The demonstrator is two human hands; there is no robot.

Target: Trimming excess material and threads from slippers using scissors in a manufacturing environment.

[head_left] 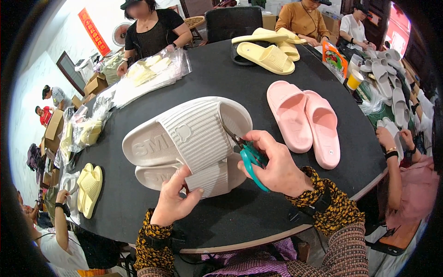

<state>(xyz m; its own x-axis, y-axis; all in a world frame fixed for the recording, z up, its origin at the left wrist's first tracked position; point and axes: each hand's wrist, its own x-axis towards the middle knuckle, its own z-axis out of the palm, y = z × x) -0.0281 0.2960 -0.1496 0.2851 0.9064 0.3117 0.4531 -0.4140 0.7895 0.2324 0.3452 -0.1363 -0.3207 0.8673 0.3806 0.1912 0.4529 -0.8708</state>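
Observation:
A pair of light grey slide slippers lies in front of me, toes to the right. The upper slipper [196, 134] partly covers the lower slipper [210, 180]. My left hand [177, 196] is closed on the lower slipper's strap, thumb on top and the other fingers mostly hidden. In my right hand [281, 171] is a pair of scissors [252, 168] with teal handles, my fingers wrapped round the loops. Its dark blades reach the edge of the upper slipper's strap, by the foot opening. Whether they are parted there I cannot tell.
Pink slippers [303, 122] lie to the right on the black table [240, 221]. Yellow slippers [267, 57] sit at the far side, another yellow pair [90, 189] at the left. Bagged slippers [147, 76] are back left. A yellow cup [355, 79] stands far right. Several people work around the table.

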